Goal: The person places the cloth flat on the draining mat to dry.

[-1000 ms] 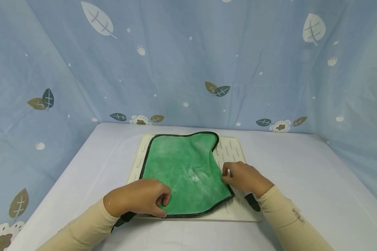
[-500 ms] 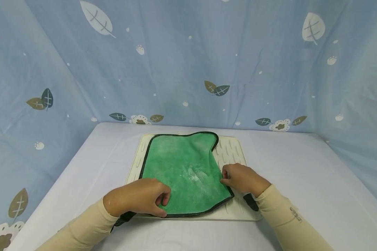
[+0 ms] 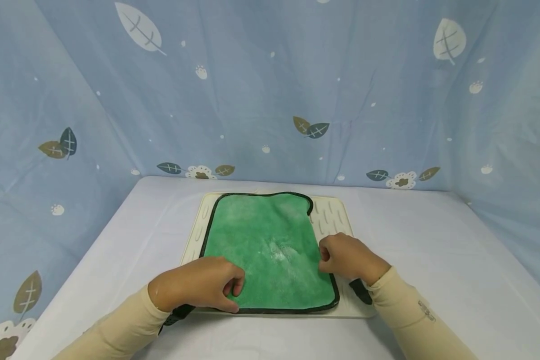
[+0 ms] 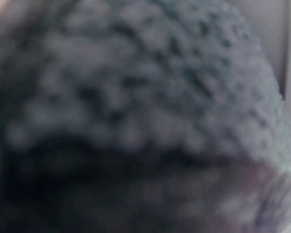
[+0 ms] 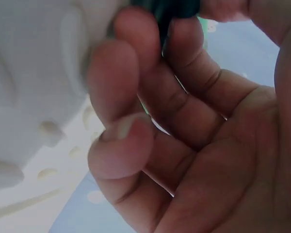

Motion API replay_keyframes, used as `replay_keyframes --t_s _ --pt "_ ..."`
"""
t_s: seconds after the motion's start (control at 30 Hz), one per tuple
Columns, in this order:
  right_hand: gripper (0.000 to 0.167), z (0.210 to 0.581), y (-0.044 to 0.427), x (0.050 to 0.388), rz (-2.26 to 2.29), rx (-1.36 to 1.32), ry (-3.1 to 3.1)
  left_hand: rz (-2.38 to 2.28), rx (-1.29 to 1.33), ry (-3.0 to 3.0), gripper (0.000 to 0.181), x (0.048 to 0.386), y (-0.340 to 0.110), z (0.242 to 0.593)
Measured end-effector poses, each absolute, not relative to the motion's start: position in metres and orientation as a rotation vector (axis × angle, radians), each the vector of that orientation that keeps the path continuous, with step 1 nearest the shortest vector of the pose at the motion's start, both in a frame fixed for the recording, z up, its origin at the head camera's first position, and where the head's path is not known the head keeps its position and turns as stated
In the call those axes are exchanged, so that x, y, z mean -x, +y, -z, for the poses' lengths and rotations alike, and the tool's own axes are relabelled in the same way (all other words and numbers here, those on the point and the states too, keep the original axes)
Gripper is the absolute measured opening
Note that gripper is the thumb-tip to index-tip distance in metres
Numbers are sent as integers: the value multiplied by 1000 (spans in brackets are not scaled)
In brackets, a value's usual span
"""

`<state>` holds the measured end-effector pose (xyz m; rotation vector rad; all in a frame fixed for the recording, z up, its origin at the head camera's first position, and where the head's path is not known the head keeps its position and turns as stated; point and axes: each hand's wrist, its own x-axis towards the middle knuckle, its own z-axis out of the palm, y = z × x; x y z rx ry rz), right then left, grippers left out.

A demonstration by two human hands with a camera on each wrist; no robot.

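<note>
A green towel (image 3: pixel 261 240) with black edging lies over a cream ridged mat (image 3: pixel 330 215). My left hand (image 3: pixel 202 282) grips the towel's near left corner with curled fingers, covering that corner. At the towel's right edge, my right hand (image 3: pixel 348 255) pinches the border. In the right wrist view, the dark edging (image 5: pixel 179 7) sits between the thumb and fingertips of the right hand (image 5: pixel 184 121), other fingers curled. Blurred dark fuzzy cloth (image 4: pixel 145 97) fills most of the left wrist view and hides the left hand. A whitish worn patch marks the towel's middle.
The mat rests on a white-covered table (image 3: pixel 414 240). Behind and at both sides hangs a blue curtain (image 3: pixel 270 90) printed with leaves and flowers. Dark straps show under both wrists.
The towel's near right corner has spread outward and down, its near edge now straighter. The fold along the right side has flattened. My left hand stays put; the right has barely shifted.
</note>
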<state>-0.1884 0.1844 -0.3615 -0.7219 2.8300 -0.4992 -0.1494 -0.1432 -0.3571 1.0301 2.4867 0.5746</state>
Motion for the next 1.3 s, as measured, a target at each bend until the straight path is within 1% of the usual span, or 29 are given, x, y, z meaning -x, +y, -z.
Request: replay_keyframes --t_s 0.33,0.77,0.9,1.07,1.13,1.3 --pt "29 354 188 187 561 765 2770 -579 -1030 2480 24 149 -144 358" --pt "25 354 191 189 578 786 2673 -577 -1032 2478 24 149 -144 357" --pt "19 358 192 192 638 773 2688 -578 -1025 2477 24 150 -143 357" --pt "9 362 190 197 801 669 2668 -593 -1023 2463 24 150 -144 358" --pt "11 362 190 199 867 622 2650 -593 -1024 2466 24 150 -144 359" --pt "22 365 193 202 963 552 2630 -596 -1018 2471 24 150 -143 361"
